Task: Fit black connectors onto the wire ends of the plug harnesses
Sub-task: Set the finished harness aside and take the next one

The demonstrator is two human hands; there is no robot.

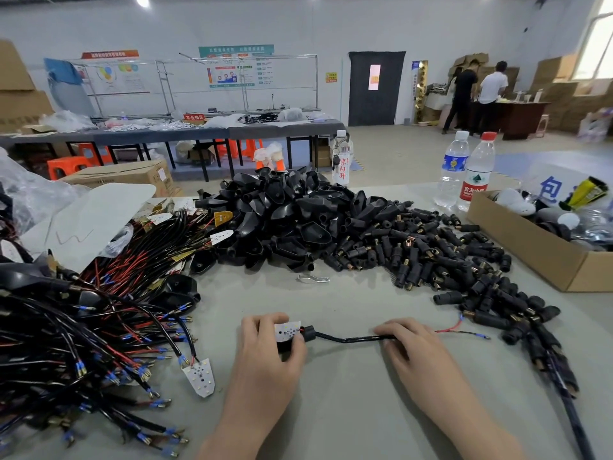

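Harness (351,338) lies crosswise, wire ends (477,334) pointing right

The connectors (431,257) are black with brass tips, the cable (351,339) black, its wire (451,328) red, its sleeve (479,335) blue.

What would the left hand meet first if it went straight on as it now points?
Probably the heap of black plastic shells, across the grey table. The left hand, gripping a black-cabled plug harness, points away from the person; a small silver metal clip lies just right of that line.
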